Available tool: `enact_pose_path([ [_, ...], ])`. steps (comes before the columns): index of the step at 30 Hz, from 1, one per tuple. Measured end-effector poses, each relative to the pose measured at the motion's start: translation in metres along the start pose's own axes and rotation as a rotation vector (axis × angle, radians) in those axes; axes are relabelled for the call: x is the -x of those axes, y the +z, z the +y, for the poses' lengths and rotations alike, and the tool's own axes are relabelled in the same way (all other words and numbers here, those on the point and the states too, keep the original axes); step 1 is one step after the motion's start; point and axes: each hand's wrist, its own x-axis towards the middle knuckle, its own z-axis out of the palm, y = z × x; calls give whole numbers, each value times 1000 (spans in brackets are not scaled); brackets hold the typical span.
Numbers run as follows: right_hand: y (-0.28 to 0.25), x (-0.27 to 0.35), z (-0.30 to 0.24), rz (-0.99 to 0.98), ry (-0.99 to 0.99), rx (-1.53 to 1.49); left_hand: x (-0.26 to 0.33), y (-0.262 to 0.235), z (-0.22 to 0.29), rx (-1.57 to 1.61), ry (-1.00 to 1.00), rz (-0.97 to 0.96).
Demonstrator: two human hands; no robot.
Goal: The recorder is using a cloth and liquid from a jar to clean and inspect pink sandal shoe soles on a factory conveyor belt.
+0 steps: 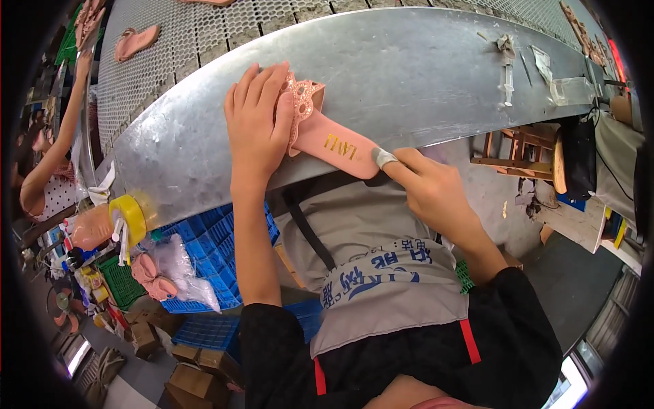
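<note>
A pink slide sandal (330,144) with gold lettering on its insole lies over the near edge of the metal table, its heel toward me. My left hand (257,126) is closed round the sandal's toe end, with the thumb on the cut-out, glittery strap (304,102). At the heel, my right hand (432,185) pinches a small grey-and-white piece (383,157) against the insole. Whether that piece is a cloth or a wrapped blade, I cannot tell. Its rear part is hidden by my fingers.
Beyond the curved metal table (422,68) runs a mesh conveyor (204,34) carrying another pink sandal (136,42). A syringe-like tool (506,82) lies at the right. Yellow tape (129,218) sits at the left edge, above blue crates (204,252). A co-worker's arm (65,136) reaches in from the left.
</note>
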Motion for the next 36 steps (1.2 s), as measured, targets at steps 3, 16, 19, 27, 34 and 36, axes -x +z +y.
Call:
enact_pose_path([
  [3, 4, -2, -5, 5, -23, 57, 1, 2, -2, -29, 15, 7],
  [16, 3, -22, -5, -74, -95, 223, -2, 5, -2, -149, 52, 30],
  [19, -4, -16, -11, -161, -71, 254, -3, 7, -5, -176, 82, 33],
  [27, -3, -27, -7, -178, -126, 289, -1, 8, -7, -172, 86, 43],
  [34, -13, -17, -9, -234, -69, 239, -4, 0, 1, -213, 92, -21],
  [36, -2, -31, -7, -212, -81, 235, -5, 2, -3, -202, 86, -23],
])
